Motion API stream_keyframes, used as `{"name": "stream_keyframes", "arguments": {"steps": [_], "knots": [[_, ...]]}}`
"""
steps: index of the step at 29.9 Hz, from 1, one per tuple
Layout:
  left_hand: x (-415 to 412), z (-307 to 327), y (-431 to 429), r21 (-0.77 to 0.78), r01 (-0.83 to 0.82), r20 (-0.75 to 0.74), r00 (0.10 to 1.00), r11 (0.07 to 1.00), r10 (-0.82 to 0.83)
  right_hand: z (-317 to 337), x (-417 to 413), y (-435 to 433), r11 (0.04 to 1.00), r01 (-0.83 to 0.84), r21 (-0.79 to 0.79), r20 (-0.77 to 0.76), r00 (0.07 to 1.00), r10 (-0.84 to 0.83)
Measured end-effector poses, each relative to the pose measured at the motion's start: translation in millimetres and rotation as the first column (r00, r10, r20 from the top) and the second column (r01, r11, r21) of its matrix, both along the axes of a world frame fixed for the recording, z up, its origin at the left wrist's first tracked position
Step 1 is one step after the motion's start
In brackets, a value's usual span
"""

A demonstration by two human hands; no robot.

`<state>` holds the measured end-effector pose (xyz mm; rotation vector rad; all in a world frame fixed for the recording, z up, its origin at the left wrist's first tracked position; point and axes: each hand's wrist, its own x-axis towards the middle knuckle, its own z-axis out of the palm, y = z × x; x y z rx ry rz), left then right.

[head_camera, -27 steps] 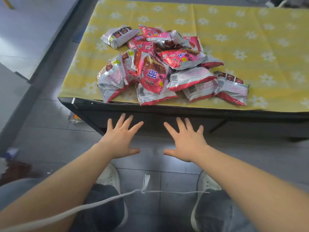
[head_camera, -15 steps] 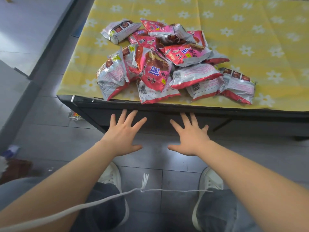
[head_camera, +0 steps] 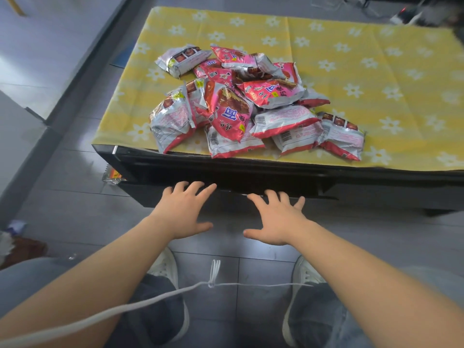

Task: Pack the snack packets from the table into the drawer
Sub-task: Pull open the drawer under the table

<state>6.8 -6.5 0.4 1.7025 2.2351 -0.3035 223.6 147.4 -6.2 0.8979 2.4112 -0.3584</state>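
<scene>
Several red, pink and silver snack packets (head_camera: 241, 106) lie heaped near the front edge of a low black table covered by a yellow flowered cloth (head_camera: 364, 79). One silver packet (head_camera: 182, 60) lies a little apart at the heap's back left. Below the table top runs the black drawer front (head_camera: 251, 177), which is shut. My left hand (head_camera: 184, 209) and my right hand (head_camera: 277, 219) reach toward that front with fingers spread, palms down, and their fingertips are at its lower edge. Neither hand holds anything.
Grey floor tiles lie under me, with my two white shoes (head_camera: 165, 268) and a white cord (head_camera: 150, 301) across my lap. A stray wrapper (head_camera: 111, 175) lies on the floor under the table's left corner. Cables and a power strip (head_camera: 404, 15) sit beyond the table's far right.
Both hands have moved forward to the drawer front, still spread and empty. The packets have not moved.
</scene>
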Motion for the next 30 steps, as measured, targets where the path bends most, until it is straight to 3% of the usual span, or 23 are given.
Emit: {"name": "stream_keyframes", "arguments": {"steps": [3,9,18,22,30], "knots": [[10.7,4.8,-10.5,-0.013,-0.010,-0.013,1.000,1.000,0.010,0.8,6.5,-11.5,1.000,0.028,-0.004,-0.057,0.998,-0.028],[30.4,8.3,-38.1,-0.082,-0.007,0.043,0.999,0.997,0.010,-6.6,29.8,-28.0,0.996,-0.037,-0.084,0.040,0.998,0.040],[53.2,16.6,-73.5,-0.066,0.030,0.038,0.999,0.997,-0.028,6.9,53.7,-68.3,0.995,-0.080,-0.054,0.047,0.995,0.083],[64.9,13.9,-88.9,-0.144,0.018,0.078,0.997,0.989,-0.007,9.1,59.1,-84.3,0.995,-0.102,-0.007,0.043,0.994,0.103],[84.7,10.6,-99.5,-0.203,0.020,0.098,0.995,0.979,0.000,3.2,71.3,-110.6,0.990,-0.098,-0.104,0.054,0.993,0.104]]}}
